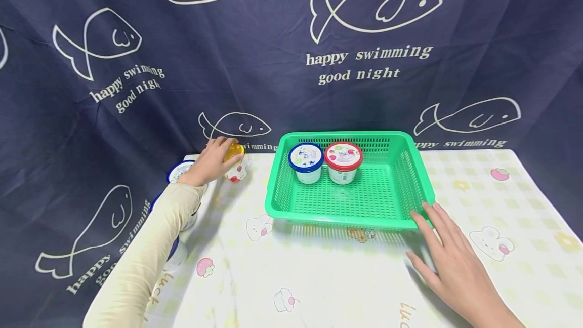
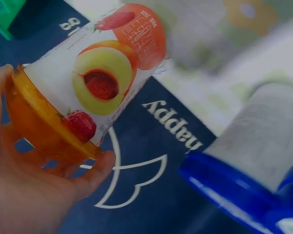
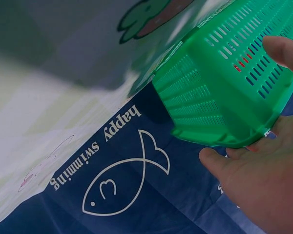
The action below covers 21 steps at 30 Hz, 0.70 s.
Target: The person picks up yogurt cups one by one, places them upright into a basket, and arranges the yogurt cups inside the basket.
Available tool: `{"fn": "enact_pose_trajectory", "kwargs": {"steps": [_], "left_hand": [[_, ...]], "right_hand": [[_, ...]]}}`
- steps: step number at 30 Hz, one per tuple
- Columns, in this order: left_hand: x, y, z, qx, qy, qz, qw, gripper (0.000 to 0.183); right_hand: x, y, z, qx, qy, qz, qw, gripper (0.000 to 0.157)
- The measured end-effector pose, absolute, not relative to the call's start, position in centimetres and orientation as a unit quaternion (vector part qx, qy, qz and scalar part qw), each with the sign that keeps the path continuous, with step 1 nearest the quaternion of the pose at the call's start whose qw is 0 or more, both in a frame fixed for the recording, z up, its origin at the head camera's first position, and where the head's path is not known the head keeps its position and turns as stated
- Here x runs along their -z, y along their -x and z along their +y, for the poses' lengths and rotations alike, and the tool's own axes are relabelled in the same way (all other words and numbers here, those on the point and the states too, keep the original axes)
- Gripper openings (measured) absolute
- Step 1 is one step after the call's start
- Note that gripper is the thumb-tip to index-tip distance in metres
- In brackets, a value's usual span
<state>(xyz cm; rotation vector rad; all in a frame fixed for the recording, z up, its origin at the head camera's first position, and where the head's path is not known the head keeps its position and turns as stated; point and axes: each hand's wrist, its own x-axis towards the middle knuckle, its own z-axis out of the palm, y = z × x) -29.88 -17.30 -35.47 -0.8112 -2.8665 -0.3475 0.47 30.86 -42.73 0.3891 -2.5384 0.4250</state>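
My left hand (image 1: 211,162) grips a cup (image 2: 122,58) by its clear orange domed lid (image 2: 44,122), thumb and fingers curled around it. The cup is white, printed with a cut peach and strawberries. It is at the back left, beside a row of blue-lidded cups (image 1: 179,170). My right hand (image 1: 455,262) is at the near right corner of a green plastic basket (image 1: 346,221), fingers extended, fingertips at the rim. Inside the basket, toward its left, a blue-lidded cup (image 1: 306,160) and a red-lidded cup (image 1: 343,158) stand upright side by side.
A pale patterned cloth (image 1: 328,287) covers the table. Close behind the basket hangs a dark blue curtain (image 1: 273,65) with white fish drawings, which also runs down the left side. The left forearm partly hides the row of cups.
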Motion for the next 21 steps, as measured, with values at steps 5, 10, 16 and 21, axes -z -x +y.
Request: {"fn": "enact_pose_trajectory", "kwargs": {"steps": [5, 10, 16, 21], "left_hand": [[33.8, 29.1, -16.5, 0.11, 0.282, -0.948, 0.101, 0.055], [31.9, 28.2, -15.6, 0.109, 0.296, -0.941, 0.122, 0.055], [29.5, 26.9, -14.3, 0.119, 0.32, -0.927, 0.156, 0.054], [27.5, 26.0, -12.9, 0.124, 0.345, -0.913, 0.178, 0.054]], "right_hand": [[42.6, -0.4, 30.8, -0.157, -0.148, -0.939, 0.266, 0.077], [42.4, -0.3, 30.8, -0.159, -0.15, -0.938, 0.268, 0.077], [42.4, -0.4, 30.9, -0.159, -0.154, -0.937, 0.268, 0.078], [42.4, -0.4, 30.9, -0.16, -0.155, -0.937, 0.27, 0.078]]}}
